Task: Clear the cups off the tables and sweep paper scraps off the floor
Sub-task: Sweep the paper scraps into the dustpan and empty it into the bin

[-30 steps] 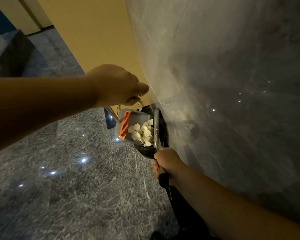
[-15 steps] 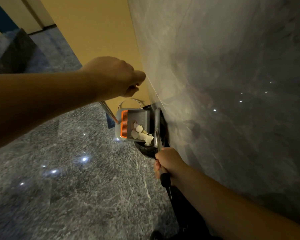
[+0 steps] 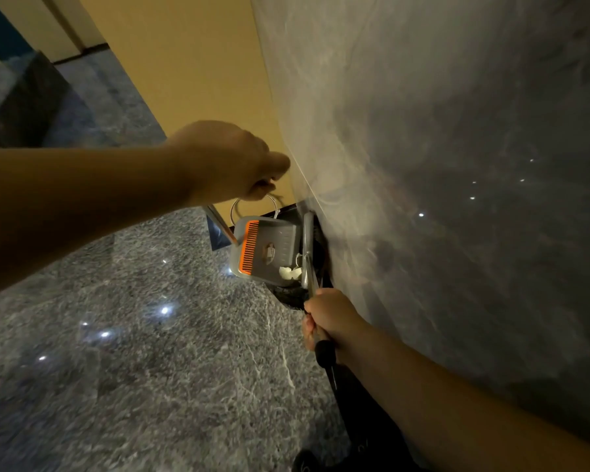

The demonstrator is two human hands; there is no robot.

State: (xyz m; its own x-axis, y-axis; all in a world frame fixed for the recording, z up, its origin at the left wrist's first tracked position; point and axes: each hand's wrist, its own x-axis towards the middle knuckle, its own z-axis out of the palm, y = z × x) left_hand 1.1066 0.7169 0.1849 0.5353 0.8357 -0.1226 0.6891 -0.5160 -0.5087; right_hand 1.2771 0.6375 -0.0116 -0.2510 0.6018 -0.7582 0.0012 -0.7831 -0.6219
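floor: dark grey polished marble floor [image 3: 123, 369] with ceiling-light reflections; yellow wall [image 3: 198, 80] at back, glossy grey stone panel [image 3: 440, 165] on the right
bin: dark round bin [image 3: 288, 294] at the foot of the panel, mostly hidden under the dustpan
dustpan: grey dustpan [image 3: 269, 253] with orange comb edge, tipped over the bin mouth; pan nearly bare
scraps: small clump of white paper scraps [image 3: 289, 272] at the lower lip of the pan, right above the bin; none visible on the floor in view
left hand: left hand [image 3: 229, 161] fisted around the top of the dustpan's metal handle [image 3: 220, 228], holding the pan tilted
right hand: right hand [image 3: 329, 318] wrapped around the broom pole [image 3: 309, 257], which runs down beside the pan against the panel; black grip end pokes out below the fist
done: sweep looks finished here, most of the load appears dumped
left: last clump needs to slide off the lip, a shake or steeper tilt should do it
cups: no cups or tables in view, cannot tell that part's status
risk: clump sits near the pan's edge, could drop beside the bin
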